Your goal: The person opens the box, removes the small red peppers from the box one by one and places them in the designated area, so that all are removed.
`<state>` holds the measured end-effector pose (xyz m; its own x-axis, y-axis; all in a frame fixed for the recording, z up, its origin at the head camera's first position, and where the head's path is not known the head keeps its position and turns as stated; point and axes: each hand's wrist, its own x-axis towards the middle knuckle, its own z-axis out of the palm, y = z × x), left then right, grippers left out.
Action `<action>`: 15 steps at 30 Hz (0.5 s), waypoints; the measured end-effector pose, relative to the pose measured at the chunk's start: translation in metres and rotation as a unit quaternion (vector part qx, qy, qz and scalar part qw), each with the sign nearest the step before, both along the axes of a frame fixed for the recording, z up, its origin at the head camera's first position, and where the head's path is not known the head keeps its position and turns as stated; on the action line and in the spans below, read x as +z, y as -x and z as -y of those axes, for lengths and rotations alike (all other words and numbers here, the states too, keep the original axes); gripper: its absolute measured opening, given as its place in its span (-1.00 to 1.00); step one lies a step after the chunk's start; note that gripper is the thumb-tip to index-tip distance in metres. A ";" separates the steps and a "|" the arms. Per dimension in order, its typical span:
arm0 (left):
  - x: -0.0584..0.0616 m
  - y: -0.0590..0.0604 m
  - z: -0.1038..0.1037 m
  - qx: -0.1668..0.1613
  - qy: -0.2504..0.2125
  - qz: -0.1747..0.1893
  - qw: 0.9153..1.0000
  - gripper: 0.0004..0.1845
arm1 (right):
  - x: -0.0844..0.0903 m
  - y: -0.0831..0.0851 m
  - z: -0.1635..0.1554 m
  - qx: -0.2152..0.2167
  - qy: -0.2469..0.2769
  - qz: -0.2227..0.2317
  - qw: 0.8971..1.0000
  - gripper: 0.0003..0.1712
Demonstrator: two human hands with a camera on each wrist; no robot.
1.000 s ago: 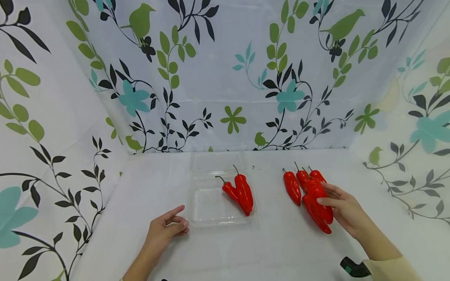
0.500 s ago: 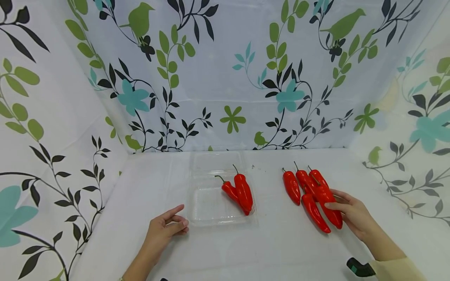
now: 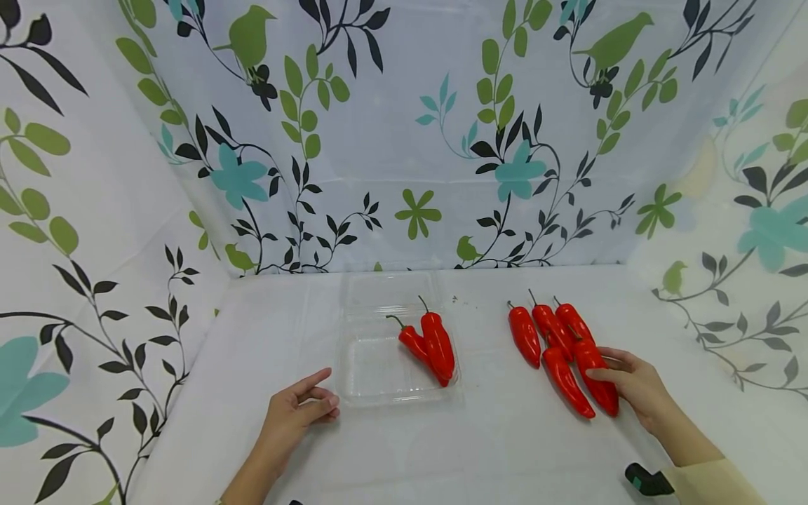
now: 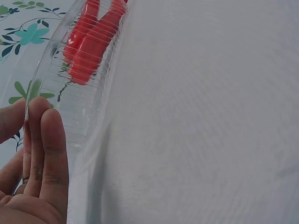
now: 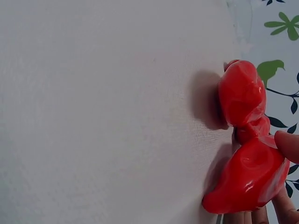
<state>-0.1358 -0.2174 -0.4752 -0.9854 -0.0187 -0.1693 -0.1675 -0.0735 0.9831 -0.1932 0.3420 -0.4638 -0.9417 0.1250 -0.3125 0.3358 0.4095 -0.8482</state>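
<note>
White cloth-covered bench (image 3: 480, 449), lower frame. Backdrop (image 3: 404, 140) printed with leaves, flowers and birds, upper frame. Black-and-green object (image 3: 645, 481), lower right.

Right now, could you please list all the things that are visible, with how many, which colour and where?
peppers in the tray: 2, red, side by side at the right side of the clear tray
loose peppers: 5, red, in a cluster on the table right of the tray; the nearest right one is under the right hand's fingers
clear tray: 1, transparent plastic with an open lid behind it, middle of the table
table: 1, white cloth surface
backdrop: white sheets with green, teal and black leaves and birds, behind and at both sides
black device: 1, black with a green spot, at the right wrist
left hand: 1, beside the tray's near left corner, fingers relaxed
right hand: 1, grips a loose pepper
</note>
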 end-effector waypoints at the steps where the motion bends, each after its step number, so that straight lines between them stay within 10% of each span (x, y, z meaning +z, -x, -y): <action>1: 0.000 0.000 0.000 0.000 -0.001 0.000 1.000 -0.32 | 0.000 0.000 0.000 -0.001 -0.003 0.000 1.000 -0.01; 15: -0.005 0.000 0.001 -0.003 -0.001 -0.008 1.000 -0.31 | -0.005 0.000 0.001 -0.008 -0.067 0.009 0.998 0.01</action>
